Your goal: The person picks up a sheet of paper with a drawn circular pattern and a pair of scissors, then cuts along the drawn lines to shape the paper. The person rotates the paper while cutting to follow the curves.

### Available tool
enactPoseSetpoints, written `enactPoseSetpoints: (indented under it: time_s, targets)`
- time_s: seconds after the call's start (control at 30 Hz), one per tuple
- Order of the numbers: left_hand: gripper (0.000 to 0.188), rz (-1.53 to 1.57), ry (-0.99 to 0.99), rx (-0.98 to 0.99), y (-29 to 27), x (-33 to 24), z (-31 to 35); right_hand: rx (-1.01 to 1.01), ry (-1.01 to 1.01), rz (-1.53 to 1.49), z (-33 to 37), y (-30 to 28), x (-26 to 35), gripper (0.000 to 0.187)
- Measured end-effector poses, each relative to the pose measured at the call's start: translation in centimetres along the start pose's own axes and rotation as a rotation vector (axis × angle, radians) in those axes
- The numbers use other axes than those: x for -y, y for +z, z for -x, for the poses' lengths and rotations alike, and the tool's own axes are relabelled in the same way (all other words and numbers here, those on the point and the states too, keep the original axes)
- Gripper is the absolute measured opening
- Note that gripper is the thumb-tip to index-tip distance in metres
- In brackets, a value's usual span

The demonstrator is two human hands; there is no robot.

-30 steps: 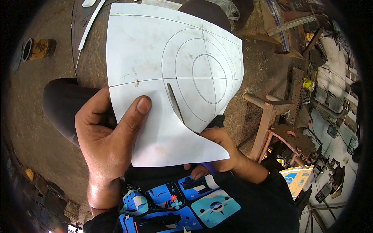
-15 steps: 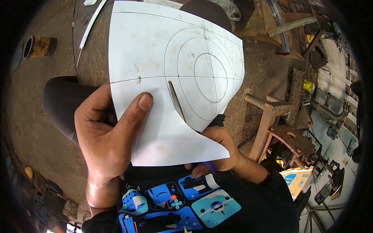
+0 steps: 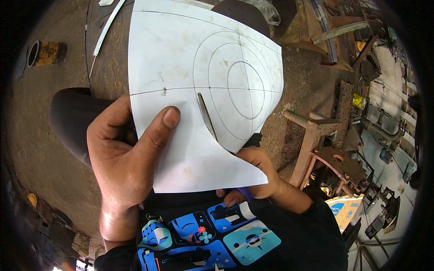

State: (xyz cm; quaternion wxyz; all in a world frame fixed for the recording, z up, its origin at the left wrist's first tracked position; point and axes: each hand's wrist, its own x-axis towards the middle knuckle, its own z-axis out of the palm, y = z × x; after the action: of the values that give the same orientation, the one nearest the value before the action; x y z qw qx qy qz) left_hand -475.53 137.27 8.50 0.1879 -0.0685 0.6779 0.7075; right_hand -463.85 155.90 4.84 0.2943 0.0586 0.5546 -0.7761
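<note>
A white sheet of paper (image 3: 167,49) with pencilled concentric rings and crossing lines is held up before me. My left hand (image 3: 129,151) pinches its left edge, thumb on top, fingers behind. A pair of scissors (image 3: 206,116) shows one blade lying over the paper along the outer ring, just below the long cross line. My right hand (image 3: 258,168) is closed on the scissors' purple handle, partly hidden under the sheet. Behind the blade a curved cut runs to the near right, and the flap beside it hangs toward me.
A brown work surface (image 3: 110,58) lies beyond the paper, with a thin white strip (image 3: 107,29) on it. On the floor at left stands a rusty yellow pipe piece (image 3: 49,53). Rusty metal frames (image 3: 307,149) and a yellow carton (image 3: 346,210) stand at right.
The paper and my left thumb have shifted very slightly to the right. The scissors' blade stays on the outer ring, and the cut looks nearly the same.
</note>
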Motion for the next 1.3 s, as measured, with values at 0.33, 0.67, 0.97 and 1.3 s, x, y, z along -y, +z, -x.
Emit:
enactPoseSetpoints:
  time_s: [0.33, 0.67, 0.97, 1.3]
  targets:
    - [0.023, 0.046, 0.004, -0.015, 0.1, 0.2, 0.0, -0.015, -0.006, 0.013, 0.0, 0.2, -0.3, 0.035]
    - [0.023, 0.049, 0.006, 0.004, -0.1, 0.4, 0.1, -0.008, 0.008, 0.006, -0.2, 0.5, 0.6, 0.039]
    - [0.024, 0.049, 0.025, -0.005, 0.0, 0.4, 0.2, -0.039, -0.010, 0.033, -0.2, 0.7, 0.5, 0.038]
    - [0.023, 0.081, 0.006, -0.003, 0.1, 0.5, 0.5, -0.009, -0.050, 0.162, -0.1, 0.5, 0.5, 0.039]
